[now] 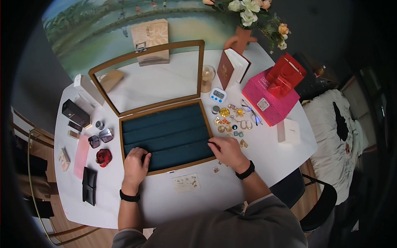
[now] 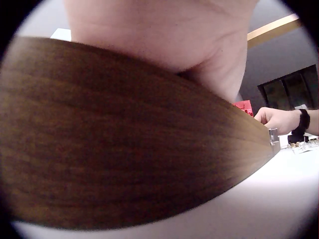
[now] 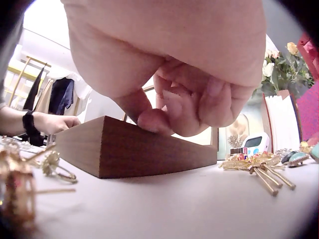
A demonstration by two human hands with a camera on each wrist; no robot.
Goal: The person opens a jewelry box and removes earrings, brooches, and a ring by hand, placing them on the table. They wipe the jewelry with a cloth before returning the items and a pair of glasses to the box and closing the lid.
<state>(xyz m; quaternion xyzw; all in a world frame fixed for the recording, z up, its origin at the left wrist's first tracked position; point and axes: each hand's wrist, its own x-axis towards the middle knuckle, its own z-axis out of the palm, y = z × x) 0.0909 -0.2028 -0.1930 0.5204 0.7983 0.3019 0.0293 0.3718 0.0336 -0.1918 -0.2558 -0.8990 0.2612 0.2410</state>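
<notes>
A wooden jewelry display box [image 1: 167, 138] with a teal ridged lining lies on the white table, its glass-topped lid [image 1: 149, 78] standing up at the back. My left hand [image 1: 135, 165] grips the front left corner, fingers curled over the wooden rim. In the left wrist view the palm lies against the brown side wall [image 2: 124, 139]; the fingertips are hidden there. On the opposite side my right hand [image 1: 227, 153] holds the right rim near the front corner. The right wrist view shows its curled fingers [image 3: 214, 102] and thumb at the top of the wall.
Rings, earrings and brooches [image 1: 225, 120] lie right of the box, near a timer [image 1: 218, 95]. An earring card [image 1: 186, 182] lies in front. Sunglasses [image 1: 101, 138], a red claw clip [image 1: 104, 157] and a black case [image 1: 89, 186] are at left. A pink bag [image 1: 271, 101] stands at right.
</notes>
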